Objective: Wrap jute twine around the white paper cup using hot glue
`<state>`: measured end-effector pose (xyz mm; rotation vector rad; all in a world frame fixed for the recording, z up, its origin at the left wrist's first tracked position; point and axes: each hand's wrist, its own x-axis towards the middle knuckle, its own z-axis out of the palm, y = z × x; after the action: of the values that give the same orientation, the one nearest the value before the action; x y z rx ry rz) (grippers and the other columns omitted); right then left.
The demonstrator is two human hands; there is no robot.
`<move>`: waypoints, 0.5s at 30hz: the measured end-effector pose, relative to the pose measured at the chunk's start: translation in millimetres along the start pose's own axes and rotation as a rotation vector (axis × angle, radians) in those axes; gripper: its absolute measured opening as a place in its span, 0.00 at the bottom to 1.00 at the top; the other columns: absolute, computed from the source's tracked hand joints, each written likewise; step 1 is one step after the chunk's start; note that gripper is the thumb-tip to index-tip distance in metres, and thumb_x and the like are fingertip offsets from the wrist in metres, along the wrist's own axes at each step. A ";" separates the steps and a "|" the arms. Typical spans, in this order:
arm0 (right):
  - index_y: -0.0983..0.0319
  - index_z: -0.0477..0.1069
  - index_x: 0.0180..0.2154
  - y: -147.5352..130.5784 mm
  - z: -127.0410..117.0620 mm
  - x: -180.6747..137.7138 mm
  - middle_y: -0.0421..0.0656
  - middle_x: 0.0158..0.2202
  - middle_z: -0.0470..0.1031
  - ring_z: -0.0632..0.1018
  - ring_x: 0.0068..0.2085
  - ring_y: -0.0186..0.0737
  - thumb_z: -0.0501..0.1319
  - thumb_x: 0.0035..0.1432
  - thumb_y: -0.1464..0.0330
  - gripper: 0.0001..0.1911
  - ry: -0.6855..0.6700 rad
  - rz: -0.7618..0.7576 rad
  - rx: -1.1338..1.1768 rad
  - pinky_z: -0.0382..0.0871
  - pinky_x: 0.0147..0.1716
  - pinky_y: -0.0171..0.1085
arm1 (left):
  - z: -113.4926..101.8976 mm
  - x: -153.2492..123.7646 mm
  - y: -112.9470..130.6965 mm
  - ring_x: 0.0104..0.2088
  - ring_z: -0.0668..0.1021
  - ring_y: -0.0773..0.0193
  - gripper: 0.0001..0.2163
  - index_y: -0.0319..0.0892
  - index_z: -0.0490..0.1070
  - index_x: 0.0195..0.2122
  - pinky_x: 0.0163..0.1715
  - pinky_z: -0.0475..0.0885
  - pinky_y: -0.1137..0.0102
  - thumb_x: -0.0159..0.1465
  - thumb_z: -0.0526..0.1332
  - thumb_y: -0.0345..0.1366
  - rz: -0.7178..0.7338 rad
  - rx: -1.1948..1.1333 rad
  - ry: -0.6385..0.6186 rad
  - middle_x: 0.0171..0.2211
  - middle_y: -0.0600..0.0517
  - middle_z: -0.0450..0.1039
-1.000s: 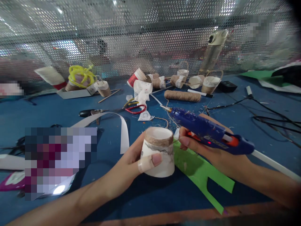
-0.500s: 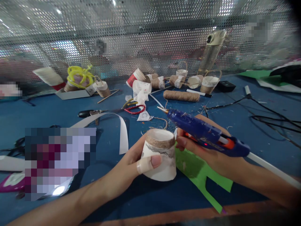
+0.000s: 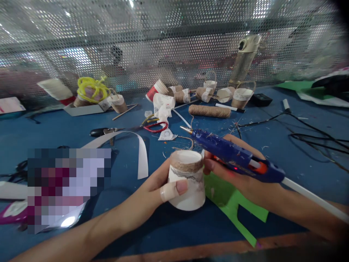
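Observation:
My left hand point(image 3: 156, 187) grips an upturned white paper cup point(image 3: 188, 182) that has a band of brown twine round its top; a bandaged thumb presses on the cup's side. My right hand point(image 3: 240, 178) is closed on a blue hot glue gun point(image 3: 231, 154) with an orange trigger and a white glue stick coming out of the back. Its metal nozzle points left, above and behind the cup, apart from it. The cup rests on the blue table point(image 3: 174, 225) beside a green paper cutout point(image 3: 234, 205).
A twine spool point(image 3: 209, 111), red-handled scissors point(image 3: 155, 126), several twine-wrapped cups point(image 3: 218, 92), a white paper strip point(image 3: 139, 153), yellow cord point(image 3: 91, 89) and black cables point(image 3: 313, 134) lie on the table. A perforated metal screen point(image 3: 174, 47) closes off the back.
The glue gun and my right hand have shifted slightly left and toward the cup. The cup has tilted and moved a little right in my left hand.

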<state>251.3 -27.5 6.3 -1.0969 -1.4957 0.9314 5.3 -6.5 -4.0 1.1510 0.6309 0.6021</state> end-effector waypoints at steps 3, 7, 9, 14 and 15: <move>0.54 0.74 0.36 -0.8 1.2 0.6 0.36 0.30 0.78 0.78 0.30 0.36 0.72 0.62 0.66 0.08 0.040 -0.018 -0.073 0.72 0.25 0.34 | 3.1 3.1 1.6 0.68 0.75 0.44 0.24 0.52 0.75 0.65 0.62 0.70 0.60 0.70 0.70 0.48 0.003 -0.023 0.058 0.64 0.50 0.80; 0.54 0.75 0.37 -2.3 1.9 0.0 0.35 0.30 0.79 0.80 0.31 0.36 0.72 0.63 0.65 0.06 0.038 -0.037 -0.096 0.75 0.27 0.34 | 7.7 6.4 4.0 0.65 0.77 0.43 0.23 0.48 0.77 0.61 0.58 0.73 0.60 0.67 0.73 0.47 0.038 -0.099 0.141 0.61 0.47 0.82; 0.54 0.76 0.38 -3.5 1.3 -1.1 0.36 0.31 0.81 0.82 0.31 0.36 0.72 0.63 0.66 0.06 0.028 -0.047 -0.071 0.78 0.30 0.35 | 8.0 7.2 3.5 0.64 0.78 0.44 0.22 0.48 0.78 0.60 0.58 0.73 0.60 0.68 0.72 0.48 0.036 -0.118 0.146 0.61 0.47 0.82; 0.54 0.78 0.40 -7.8 -0.4 -3.9 0.37 0.36 0.87 0.87 0.34 0.38 0.73 0.63 0.67 0.06 -0.006 -0.047 -0.054 0.83 0.33 0.35 | 0.7 6.6 -4.7 0.66 0.77 0.47 0.19 0.51 0.78 0.62 0.65 0.69 0.57 0.75 0.63 0.51 0.056 -0.118 0.103 0.64 0.49 0.79; 0.54 0.78 0.40 -8.4 -0.4 -4.0 0.37 0.36 0.87 0.88 0.35 0.38 0.73 0.63 0.67 0.06 -0.006 -0.050 -0.063 0.83 0.33 0.35 | -1.1 6.1 -6.3 0.66 0.76 0.47 0.19 0.51 0.79 0.61 0.65 0.68 0.58 0.75 0.62 0.53 0.069 -0.097 0.104 0.64 0.48 0.79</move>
<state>250.5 -33.7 13.2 -1.0978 -1.5599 0.8593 9.3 -3.3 -11.2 1.0596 0.6456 0.7474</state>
